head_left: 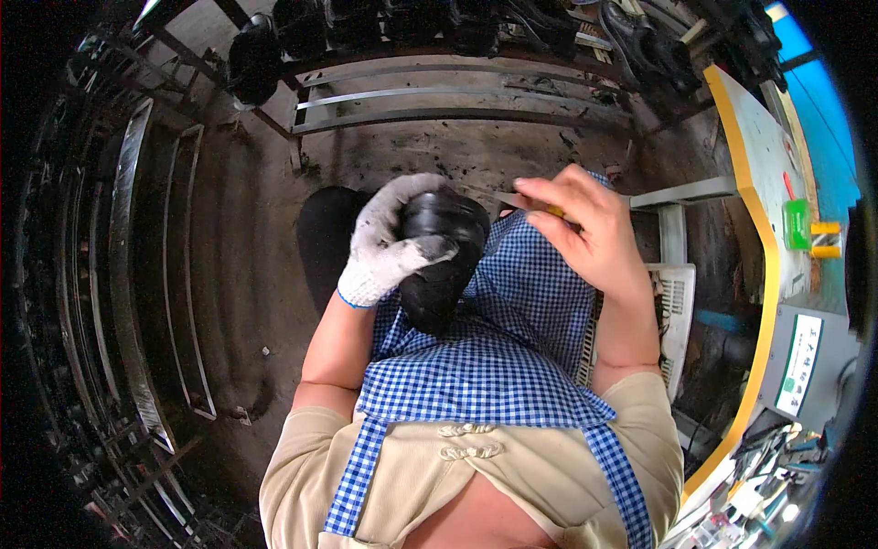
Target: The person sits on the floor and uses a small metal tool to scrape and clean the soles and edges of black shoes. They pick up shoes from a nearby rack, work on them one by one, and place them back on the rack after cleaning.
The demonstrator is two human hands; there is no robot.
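My left hand, in a greyish-white knit glove with a blue cuff edge, is wrapped round a black shoe above my lap. The shoe's glossy end points away from me, and its duller part hangs toward my blue checked apron. To the right, my bare right hand pinches a small knife. Its thin, light blade points left at the shoe, with a gap between them. A bit of yellow shows among the fingers; the rest of the handle is hidden.
Black shoes line a metal rack across the far side. Metal rack frames stand at left. At right is a yellow-edged table with a green box and a grey box. A white plastic basket sits beside my right arm.
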